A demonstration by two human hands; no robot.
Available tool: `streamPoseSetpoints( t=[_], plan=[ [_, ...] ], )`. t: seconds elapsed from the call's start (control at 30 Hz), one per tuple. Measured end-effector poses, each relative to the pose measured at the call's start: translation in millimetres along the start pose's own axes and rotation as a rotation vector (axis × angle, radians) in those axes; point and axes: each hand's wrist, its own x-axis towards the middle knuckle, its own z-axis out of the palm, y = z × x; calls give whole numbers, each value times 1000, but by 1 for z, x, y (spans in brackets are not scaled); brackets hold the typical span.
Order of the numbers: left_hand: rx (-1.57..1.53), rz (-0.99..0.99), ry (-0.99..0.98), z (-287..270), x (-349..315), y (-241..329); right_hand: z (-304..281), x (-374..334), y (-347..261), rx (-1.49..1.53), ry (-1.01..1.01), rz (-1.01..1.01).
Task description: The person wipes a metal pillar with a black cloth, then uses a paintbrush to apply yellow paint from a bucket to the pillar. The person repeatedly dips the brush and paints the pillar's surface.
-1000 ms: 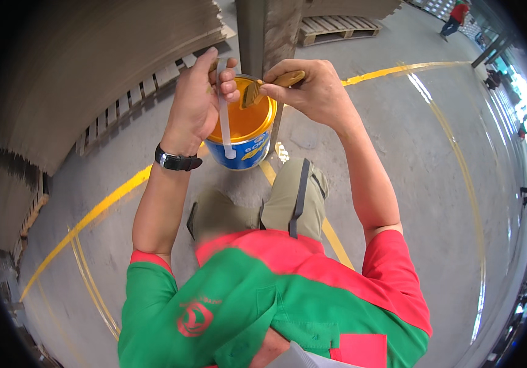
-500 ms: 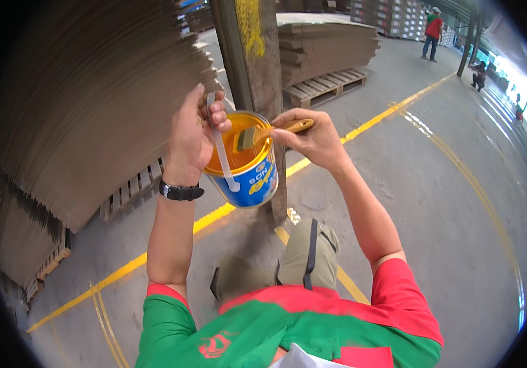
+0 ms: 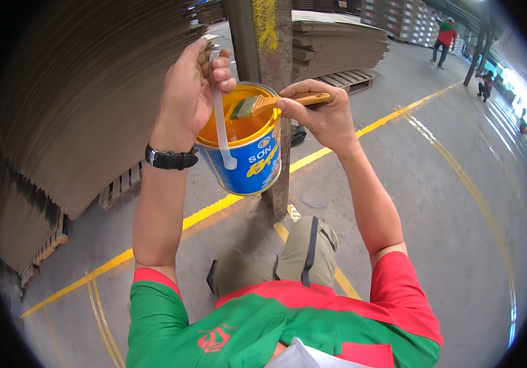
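Left hand [image 3: 202, 92] clamped on the white plastic handle [image 3: 221, 122] of a round blue bucket [image 3: 236, 172], right hand [image 3: 323, 116] pinching a flat wooden-handled paintbrush [image 3: 264, 104], dark bristles [image 3: 237, 110] at its yellow rim's [image 3: 251, 139] opening

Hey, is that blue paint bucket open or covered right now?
Open: no lid covers the blue cylindrical paint bucket, and orange-yellow paint shows inside through its uncovered top.

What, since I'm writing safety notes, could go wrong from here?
The left hand holds the open bucket by its handle, so the bucket might swing and slop paint. The right hand holds the brush at the bucket's opening; away from there, any paint on it could drip onto the floor.
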Motion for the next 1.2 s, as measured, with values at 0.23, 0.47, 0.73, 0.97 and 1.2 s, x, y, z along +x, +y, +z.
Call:
streamPoseSetpoints(
  t=[0.23, 0.47, 0.73, 0.97, 1.2],
  plan=[
    [-12, 7, -7, 9, 4, 15, 1, 8, -13, -90, 53, 13],
    [-23, -23, 61, 8, 6, 11, 18, 10, -8, 127, 192, 188],
    [-136, -69, 105, -6, 11, 1, 33, 15, 11, 566, 409, 578],
    [-219, -51, 40, -17, 11, 0, 30, -5, 20, 530, 249, 370],
    [-225, 1, 34, -17, 12, 3, 27, -12, 15, 260, 152, 165]
  ],
)
